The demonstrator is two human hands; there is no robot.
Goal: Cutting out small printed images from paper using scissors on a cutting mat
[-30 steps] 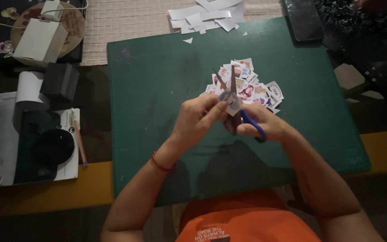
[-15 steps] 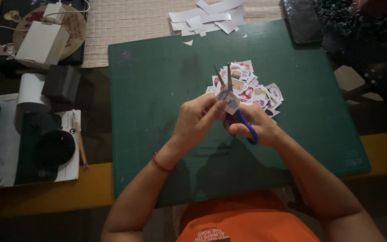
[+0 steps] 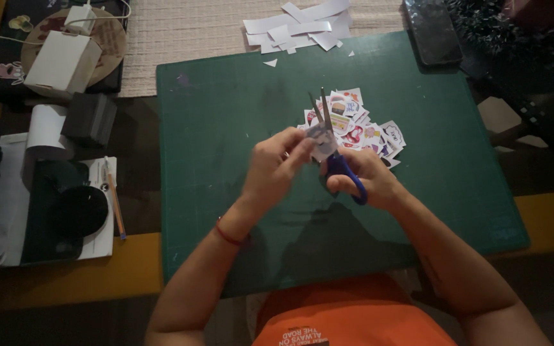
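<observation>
Scissors (image 3: 336, 160), blue-handled, blades apart, gripped in right hand (image 3: 360, 179); left hand (image 3: 274, 168) pinches small paper cutout (image 3: 318, 133) over green cutting mat (image 3: 226, 160), sticker pile (image 3: 360, 125) just beyond.

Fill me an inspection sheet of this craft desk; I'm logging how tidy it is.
Surface: green cutting mat on a yellow-edged table.
Job's things: blue-handled scissors, blades apart, at a small paper piece; cut-out pile behind.
Clutter: white paper scraps, white box, pencil, phone.
Hands: left hand pinches the paper; right hand works the scissors.
Cables: white cable, top left.
Surroundings: woven placemat.
</observation>
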